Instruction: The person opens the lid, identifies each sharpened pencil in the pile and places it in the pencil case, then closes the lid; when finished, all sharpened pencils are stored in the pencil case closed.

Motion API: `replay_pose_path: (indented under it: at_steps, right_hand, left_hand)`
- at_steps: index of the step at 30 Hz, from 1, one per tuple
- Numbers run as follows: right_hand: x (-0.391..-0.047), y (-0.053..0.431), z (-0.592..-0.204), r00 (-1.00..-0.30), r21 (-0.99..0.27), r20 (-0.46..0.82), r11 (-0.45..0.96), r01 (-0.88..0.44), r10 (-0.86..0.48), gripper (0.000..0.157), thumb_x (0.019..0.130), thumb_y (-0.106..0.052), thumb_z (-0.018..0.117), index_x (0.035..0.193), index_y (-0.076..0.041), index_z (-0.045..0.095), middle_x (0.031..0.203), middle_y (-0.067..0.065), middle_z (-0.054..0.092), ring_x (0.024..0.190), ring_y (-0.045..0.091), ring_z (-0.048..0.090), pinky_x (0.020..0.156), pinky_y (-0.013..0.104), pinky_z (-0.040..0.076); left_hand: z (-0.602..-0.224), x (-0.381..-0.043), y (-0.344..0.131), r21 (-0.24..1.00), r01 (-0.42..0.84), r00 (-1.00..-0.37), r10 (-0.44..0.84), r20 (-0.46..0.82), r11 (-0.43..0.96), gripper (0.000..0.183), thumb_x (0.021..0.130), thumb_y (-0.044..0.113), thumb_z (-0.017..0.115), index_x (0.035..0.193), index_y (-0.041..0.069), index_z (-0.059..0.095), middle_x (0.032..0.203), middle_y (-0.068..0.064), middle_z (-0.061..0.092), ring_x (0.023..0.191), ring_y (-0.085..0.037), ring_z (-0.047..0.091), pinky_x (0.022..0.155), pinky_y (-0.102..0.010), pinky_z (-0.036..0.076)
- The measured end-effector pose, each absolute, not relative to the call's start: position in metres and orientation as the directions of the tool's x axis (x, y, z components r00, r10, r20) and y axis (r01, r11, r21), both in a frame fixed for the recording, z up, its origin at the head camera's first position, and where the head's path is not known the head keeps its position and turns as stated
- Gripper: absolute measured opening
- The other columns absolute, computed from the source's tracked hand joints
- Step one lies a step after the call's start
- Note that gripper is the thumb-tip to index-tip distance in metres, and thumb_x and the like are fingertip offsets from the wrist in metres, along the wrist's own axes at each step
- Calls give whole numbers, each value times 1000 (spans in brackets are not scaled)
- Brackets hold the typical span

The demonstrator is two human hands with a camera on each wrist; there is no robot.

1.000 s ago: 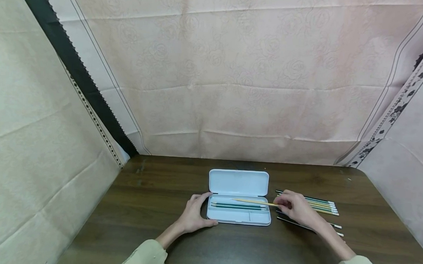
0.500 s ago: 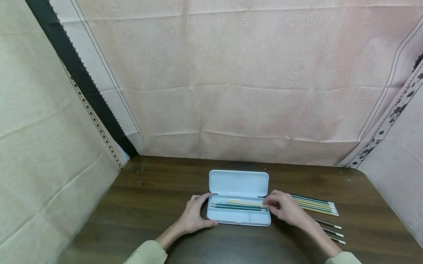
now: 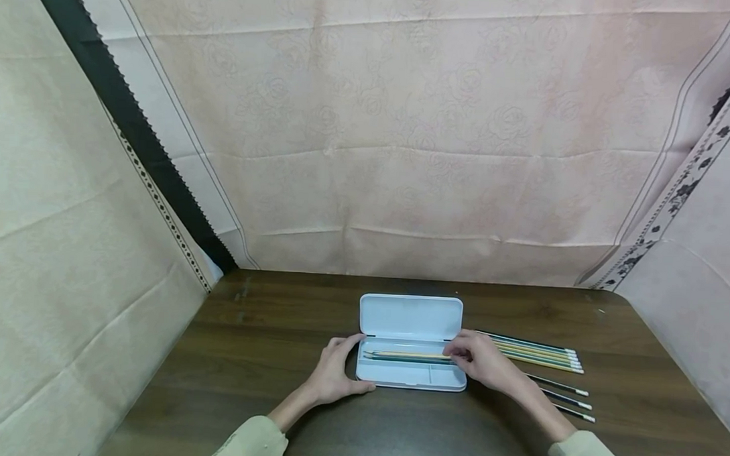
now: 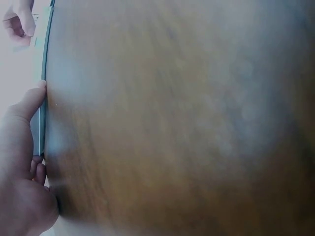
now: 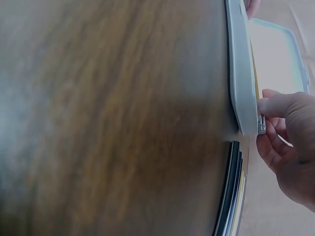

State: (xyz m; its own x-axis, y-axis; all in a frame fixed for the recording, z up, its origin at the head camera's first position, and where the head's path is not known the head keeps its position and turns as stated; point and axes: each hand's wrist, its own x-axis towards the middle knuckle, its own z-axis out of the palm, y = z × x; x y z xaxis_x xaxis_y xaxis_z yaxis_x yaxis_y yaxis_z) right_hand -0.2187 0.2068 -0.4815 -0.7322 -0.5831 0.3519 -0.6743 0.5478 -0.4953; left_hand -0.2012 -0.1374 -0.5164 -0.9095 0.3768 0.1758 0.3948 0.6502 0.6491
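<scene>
A light blue pencil case [image 3: 390,375] lies on the wooden table with its lid [image 3: 410,315] raised at the back. My left hand [image 3: 334,370] spans the case's left end, thumb at the front corner and fingers at the back corner. Between thumb and fingers, my right hand [image 3: 487,361] pinches a yellow pencil [image 3: 405,353] near its right end, low over the case's long compartment. Dark green pencils [image 3: 396,359] lie just in front of it inside the case. In the right wrist view, the pinched pencil's end [image 5: 261,124] shows below the thumb.
Right of the case, a row of green and yellow pencils [image 3: 544,355] lies on the table [image 3: 277,319], white ends to the right. Several dark pencils [image 3: 567,399] lie nearer, partly behind the right forearm. Patterned cloth [image 3: 404,155] hangs along the table's back and sides.
My right hand has moved left with the yellow pencil, from above the case's right side down into the compartment beside the green pencils. The left hand has stayed on the case.
</scene>
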Motion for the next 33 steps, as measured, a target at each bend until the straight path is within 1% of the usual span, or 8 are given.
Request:
replay_pose_path:
  at_steps: [7, 11, 19, 22, 25, 30, 33]
  right_hand:
    - [-219, 201, -481, -739, -488, 338, 563, -667, -583, 22, 84, 8, 75, 96, -10, 76, 93, -3, 65, 79, 11, 56, 69, 30, 52]
    - [-219, 197, -480, -733, -467, 351, 570, -676, -582, 20, 83, 7, 76, 94, -10, 76, 90, -3, 65, 77, 9, 56, 67, 29, 51]
    - [-219, 199, -482, -740, -478, 353, 570, -668, -572, 17, 85, 4, 76, 94, -10, 76, 89, -5, 63, 76, 9, 55, 66, 28, 51]
    - [-217, 212, -481, -754, -496, 372, 570, -655, -542, 18, 85, 6, 75, 95, -9, 76, 90, -2, 64, 76, 9, 55, 66, 28, 51]
    - [-215, 230, -481, -758, -499, 419, 570, -653, -501, 19, 83, 8, 75, 95, -7, 75, 87, 1, 64, 74, 8, 55, 63, 27, 51]
    - [-211, 266, -481, -710, -420, 545, 588, -692, -446, 24, 75, 14, 76, 90, -5, 74, 84, -3, 64, 70, 2, 53, 57, 26, 47]
    - [-208, 290, -483, -682, -365, 599, 616, -698, -419, 28, 71, 16, 77, 88, -6, 73, 82, -3, 64, 69, 1, 52, 57, 21, 44]
  left_hand:
    - [-517, -201, -137, 651, 382, -914, 373, 160, 656, 91, 75, 47, 86, 148, 14, 45, 138, -12, 49, 124, -32, 40, 94, -56, 40]
    - [-517, -202, -137, 653, 390, -911, 378, 168, 650, 91, 75, 48, 86, 148, 14, 45, 138, -12, 49, 124, -32, 40, 93, -56, 39]
    - [-518, -202, -138, 638, 411, -902, 390, 184, 651, 91, 75, 48, 86, 148, 11, 44, 139, -12, 50, 124, -32, 41, 93, -57, 39]
    - [-518, -202, -137, 638, 407, -904, 390, 177, 654, 91, 76, 48, 85, 148, 11, 44, 139, -12, 50, 125, -32, 40, 94, -56, 39]
    - [-517, -201, -137, 642, 404, -905, 387, 177, 652, 91, 75, 47, 86, 148, 10, 44, 139, -12, 50, 124, -32, 40, 94, -56, 39]
    - [-515, -201, -138, 649, 399, -907, 383, 176, 648, 91, 76, 47, 86, 148, 10, 44, 138, -13, 48, 124, -33, 40, 94, -56, 40]
    - [-516, -201, -138, 649, 397, -907, 383, 172, 649, 91, 76, 47, 86, 148, 11, 44, 138, -14, 47, 124, -33, 40, 93, -56, 40]
